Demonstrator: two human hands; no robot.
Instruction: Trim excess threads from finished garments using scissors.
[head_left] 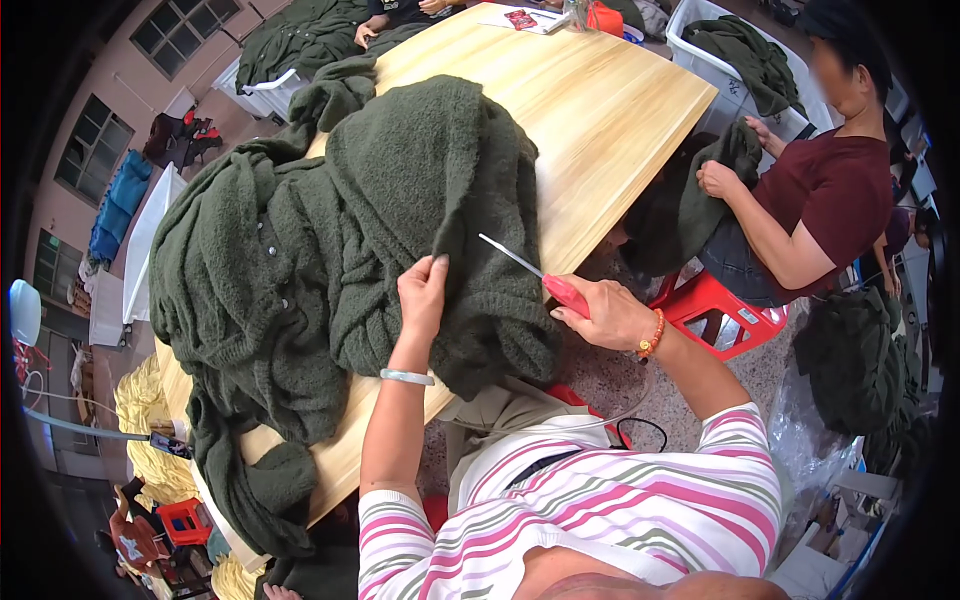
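A heap of dark green knitted cardigans (pixel 400 150) lies in front of me on the wooden table. My left hand (pixel 423 290) is closed in a pinch on the edge of a green cardigan (pixel 490 190), with a pale bangle on the wrist. Just to its right, my right hand (pixel 610 315) grips a thin-shafted hand tool (pixel 566 292) with a pink-red handle. The tool's slim metal shaft points up and left over the knit, and its tip is too small to make out. Small pale buttons (pixel 271 251) show on another cardigan at the left.
The table (pixel 600 100) has a pale wood top. At the right, a person (pixel 830 210) on a red stool (pixel 725 315) handles dark green cloth. White bins (pixel 700 25) with green garments stand beyond. Yellow cloth (pixel 150 430) lies at the left, near a cable-held device (pixel 168 443).
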